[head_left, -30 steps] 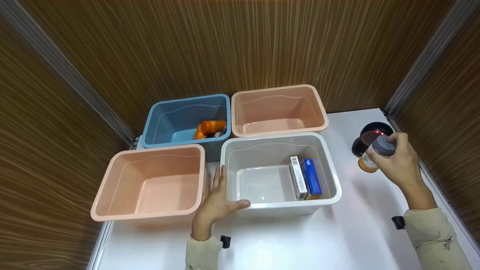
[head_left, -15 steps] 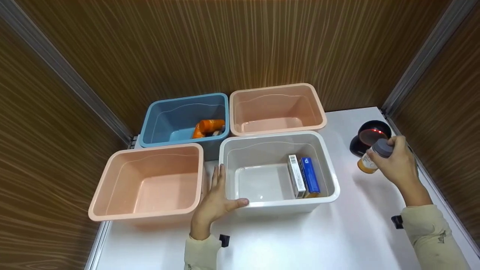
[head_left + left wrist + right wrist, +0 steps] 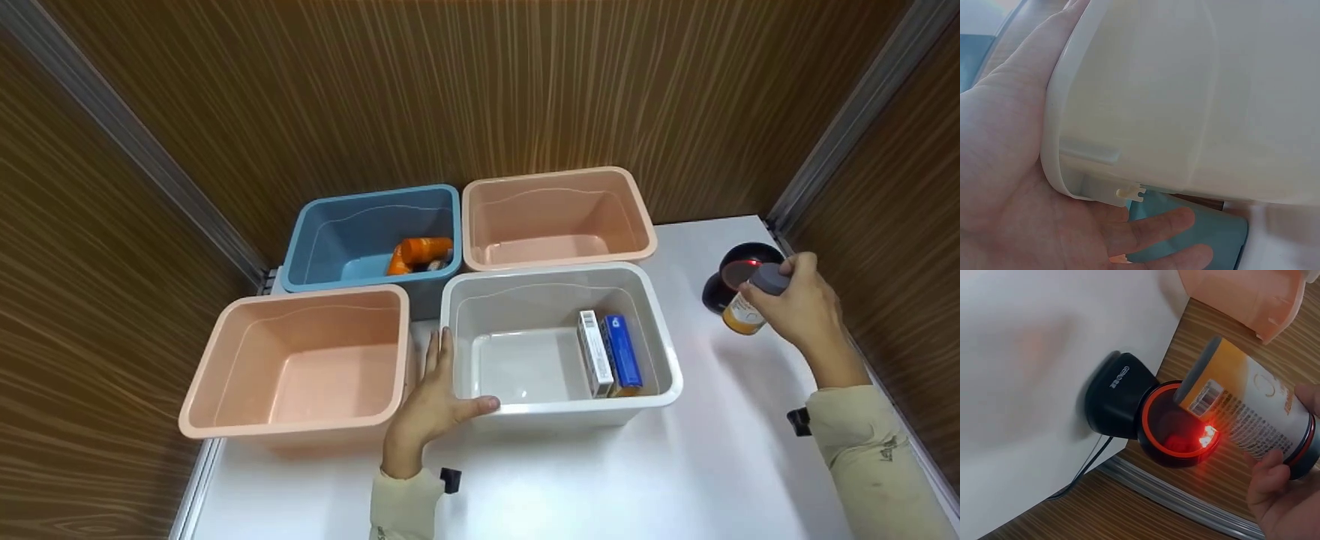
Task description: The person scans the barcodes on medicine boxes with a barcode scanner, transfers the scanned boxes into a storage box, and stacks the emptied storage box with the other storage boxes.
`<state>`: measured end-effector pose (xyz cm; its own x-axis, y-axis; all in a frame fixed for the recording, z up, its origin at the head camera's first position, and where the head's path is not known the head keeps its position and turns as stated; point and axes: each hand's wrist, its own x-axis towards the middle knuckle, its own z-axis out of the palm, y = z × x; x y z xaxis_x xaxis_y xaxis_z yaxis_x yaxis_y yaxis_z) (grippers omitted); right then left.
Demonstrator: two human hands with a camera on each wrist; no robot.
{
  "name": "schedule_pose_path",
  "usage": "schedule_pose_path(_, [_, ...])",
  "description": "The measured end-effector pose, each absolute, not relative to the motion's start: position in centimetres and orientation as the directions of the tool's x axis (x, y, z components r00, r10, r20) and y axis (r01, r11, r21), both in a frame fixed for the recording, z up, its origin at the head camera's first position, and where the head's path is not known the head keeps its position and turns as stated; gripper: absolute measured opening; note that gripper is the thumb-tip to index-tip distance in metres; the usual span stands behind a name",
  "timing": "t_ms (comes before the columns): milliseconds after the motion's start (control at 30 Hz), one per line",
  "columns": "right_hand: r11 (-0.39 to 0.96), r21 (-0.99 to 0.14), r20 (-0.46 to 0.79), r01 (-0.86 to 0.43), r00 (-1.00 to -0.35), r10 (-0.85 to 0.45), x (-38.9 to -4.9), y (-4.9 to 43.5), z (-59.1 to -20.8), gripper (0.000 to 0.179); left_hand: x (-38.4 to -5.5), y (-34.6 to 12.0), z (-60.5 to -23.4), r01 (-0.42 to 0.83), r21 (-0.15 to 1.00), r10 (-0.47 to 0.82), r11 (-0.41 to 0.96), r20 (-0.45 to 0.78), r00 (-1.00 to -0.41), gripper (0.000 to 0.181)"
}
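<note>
In the head view my right hand (image 3: 802, 315) grips a bottle (image 3: 745, 313) by its grey lid. The bottle is tilted, with an orange and white label, and is held right in front of a black barcode scanner (image 3: 721, 292). The right wrist view shows the bottle's printed barcode (image 3: 1205, 398) beside the scanner's red-lit ring (image 3: 1148, 417). My left hand (image 3: 431, 412) rests at the near left corner of a light grey bin (image 3: 562, 409), thumb on the front rim and fingers straight along the side. In it, a white box (image 3: 595, 352) and a blue box (image 3: 622, 352) stand at the right.
Behind the grey bin is a pink bin (image 3: 559, 176); another pink bin (image 3: 292, 431) stands to its left. A blue bin (image 3: 375, 196) at the back left holds orange bottles (image 3: 426, 250). Wood-patterned walls (image 3: 480, 90) enclose the white table (image 3: 540, 487). A cable (image 3: 1081, 472) trails from the scanner.
My right hand has shifted the bottle slightly back and to the right at the scanner, and its tilt has changed a little. My left hand stays at the bin corner.
</note>
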<state>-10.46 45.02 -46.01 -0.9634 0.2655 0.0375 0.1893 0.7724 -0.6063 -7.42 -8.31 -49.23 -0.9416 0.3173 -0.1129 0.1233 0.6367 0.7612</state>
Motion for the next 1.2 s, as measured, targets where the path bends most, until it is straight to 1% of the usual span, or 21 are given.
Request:
schedule_pose_path(67, [0.766,-0.614,0.013,0.191,-0.968,0.251,-10.7,45.0,-45.7,0.087,-7.4,-8.4,-49.2,0.124,0.763,0.319,0.634,-0.112,-0.941,0.138])
schedule_pose_path(200, [0.8,-0.58,-0.034,0.157,-0.985,0.169,-10.9,45.0,-44.7,0.091,-7.5,-8.4,-49.2,0.116,0.758,0.313,0.641,-0.12,-0.942,0.138])
schedule_pose_path(333, [0.822,-0.559,-0.088,0.106,-0.994,0.068,-11.1,44.8,-43.6,0.08,-7.4,-8.4,-49.2,0.106,0.757,0.304,0.645,-0.127,-0.944,0.138])
schedule_pose_path(467, [0.821,-0.564,-0.122,0.089,-0.992,0.023,-11.2,44.5,-42.7,0.072,-7.4,-8.3,-49.2,0.103,0.765,0.3,0.636,-0.122,-0.946,0.136])
schedule_pose_path(600, [0.878,-0.475,-0.108,0.058,-0.994,0.008,-11.5,44.5,-42.1,0.071,-7.4,-8.3,-49.2,0.094,0.771,0.297,0.63,-0.127,-0.947,0.136])
schedule_pose_path(700, [0.916,-0.4,-0.113,0.04,-0.994,-0.006,-11.6,44.5,-41.9,0.075,-7.4,-8.3,-49.2,0.092,0.768,0.296,0.633,-0.13,-0.946,0.136])
schedule_pose_path(800, [0.925,-0.379,-0.121,0.026,-0.992,-0.022,-11.6,44.5,-41.7,0.075,-7.4,-8.3,-49.2,0.098,0.76,0.301,0.642,-0.132,-0.944,0.136])
schedule_pose_path(867, [0.924,-0.383,-0.121,0.004,-0.992,-0.046,-11.5,44.5,-41.6,0.069,-7.4,-8.2,-49.2,0.102,0.754,0.303,0.649,-0.133,-0.944,0.136])
schedule_pose_path(967, [0.915,-0.401,-0.117,-0.038,-0.989,-0.092,-11.3,44.5,-41.5,0.053,-7.4,-8.2,-49.2,0.1,0.749,0.303,0.655,-0.139,-0.943,0.136])
schedule_pose_path(1033, [0.909,-0.412,-0.117,-0.063,-0.986,-0.121,-11.2,44.5,-41.4,0.045,-7.4,-8.2,-49.2,0.092,0.75,0.299,0.655,-0.146,-0.943,0.136])
schedule_pose_path(1200, [0.904,-0.415,-0.094,-0.106,-0.983,-0.158,-11.0,44.1,-41.4,0.041,-7.5,-8.2,-49.3,0.081,0.757,0.294,0.648,-0.151,-0.944,0.136])
